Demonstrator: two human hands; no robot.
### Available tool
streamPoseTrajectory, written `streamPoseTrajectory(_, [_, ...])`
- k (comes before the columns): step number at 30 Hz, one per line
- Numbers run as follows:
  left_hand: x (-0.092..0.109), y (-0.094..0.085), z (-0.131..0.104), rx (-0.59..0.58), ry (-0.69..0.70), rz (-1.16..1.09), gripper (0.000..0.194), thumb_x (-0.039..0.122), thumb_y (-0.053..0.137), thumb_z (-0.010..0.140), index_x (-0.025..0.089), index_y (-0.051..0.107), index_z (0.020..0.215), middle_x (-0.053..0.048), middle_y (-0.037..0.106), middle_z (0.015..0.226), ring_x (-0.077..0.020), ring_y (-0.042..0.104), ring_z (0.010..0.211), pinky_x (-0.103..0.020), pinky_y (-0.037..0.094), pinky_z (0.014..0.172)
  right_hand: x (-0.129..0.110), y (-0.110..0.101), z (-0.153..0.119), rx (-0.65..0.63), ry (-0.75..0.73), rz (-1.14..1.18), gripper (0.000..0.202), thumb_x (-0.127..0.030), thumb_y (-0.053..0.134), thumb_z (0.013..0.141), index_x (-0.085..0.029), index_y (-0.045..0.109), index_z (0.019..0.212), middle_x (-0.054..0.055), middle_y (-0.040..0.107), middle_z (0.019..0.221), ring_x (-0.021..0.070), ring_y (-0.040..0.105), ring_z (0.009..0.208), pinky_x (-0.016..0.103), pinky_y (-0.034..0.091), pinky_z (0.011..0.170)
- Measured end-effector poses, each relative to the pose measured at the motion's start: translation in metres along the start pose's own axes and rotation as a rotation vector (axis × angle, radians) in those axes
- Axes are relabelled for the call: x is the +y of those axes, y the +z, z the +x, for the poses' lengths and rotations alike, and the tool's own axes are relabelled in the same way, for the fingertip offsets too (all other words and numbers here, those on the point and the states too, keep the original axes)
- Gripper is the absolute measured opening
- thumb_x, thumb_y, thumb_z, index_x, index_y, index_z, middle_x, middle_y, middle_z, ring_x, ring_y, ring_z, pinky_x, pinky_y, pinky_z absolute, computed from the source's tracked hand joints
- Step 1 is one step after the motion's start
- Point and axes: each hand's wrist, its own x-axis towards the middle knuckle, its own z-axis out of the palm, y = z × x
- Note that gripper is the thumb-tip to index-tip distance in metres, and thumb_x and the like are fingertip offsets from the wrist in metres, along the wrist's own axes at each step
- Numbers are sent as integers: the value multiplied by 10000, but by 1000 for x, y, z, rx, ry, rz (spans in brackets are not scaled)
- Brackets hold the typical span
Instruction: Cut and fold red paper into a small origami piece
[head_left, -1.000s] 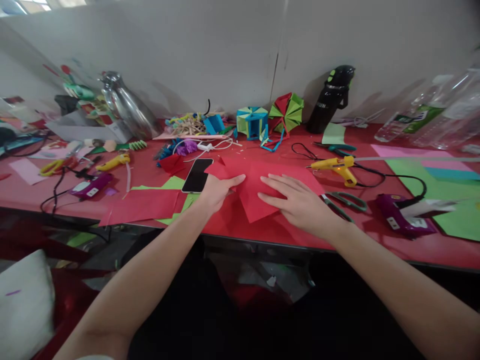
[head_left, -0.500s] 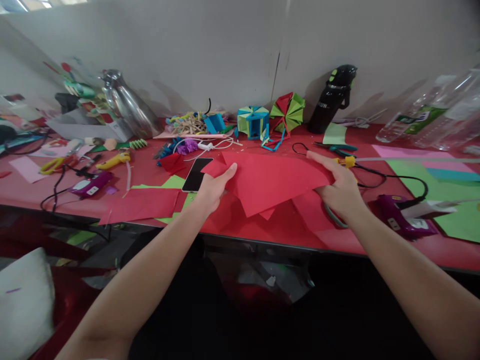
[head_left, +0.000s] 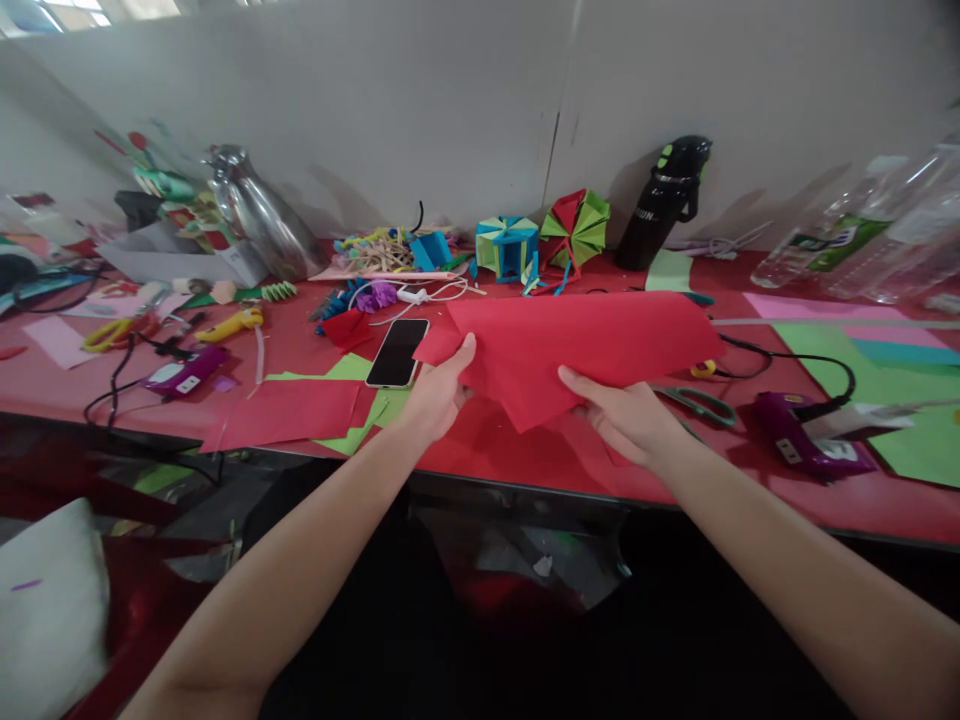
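Observation:
Raised above the table's front part is a sheet of red paper (head_left: 585,335), creased, with a corner pointing down toward me. My left hand (head_left: 442,390) pinches its left end, thumb on top. My right hand (head_left: 619,410) grips the lower edge near the middle, thumb over the paper and fingers beneath it. The paper's right part extends past my right hand. A phone (head_left: 398,353) lies just left of my left hand. Flat red paper (head_left: 281,413) and green paper (head_left: 364,425) lie farther left. Green-handled scissors (head_left: 701,406) rest right of my right hand.
Purple power strips (head_left: 810,435) (head_left: 184,371) with black cables lie at both sides. Folded paper models (head_left: 507,248), a black bottle (head_left: 664,205), a steel jug (head_left: 262,215) and clear plastic bottles (head_left: 802,240) stand at the back. A glue gun (head_left: 229,323) lies left.
My right hand has moved left and down from the paper's right end to its lower edge. The paper's right part now spreads farther right, and more of the scissors shows.

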Motion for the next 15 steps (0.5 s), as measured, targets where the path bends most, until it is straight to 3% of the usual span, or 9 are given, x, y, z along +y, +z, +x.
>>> streamPoseTrajectory(6, [7,-5,-4,-108,-172,61,274,298,787,773,169,709,1001,-117,721,1180,-330,634,1186,-468,556,974,-11,-16,13,103,-41,58,311,-322,858,692,-203,722,944,50,768,1050,239,729,975,402,631,849])
streamPoseTrajectory(10, [9,-11,-4,-168,-200,99,299,293,786,777,176,711,1042,-115,726,1177,-332,627,1202,-476,537,1003,-17,-28,17,100,-52,67,275,-336,847,713,-190,723,910,40,773,948,226,741,897,378,645,789])
streamPoseTrajectory(15, [14,-15,-3,-162,-205,137,325,297,790,774,206,711,1076,-108,729,1175,-350,586,1258,-524,514,1031,-21,-37,23,162,-119,90,288,-319,873,671,-232,710,891,19,766,948,230,737,866,390,656,703])
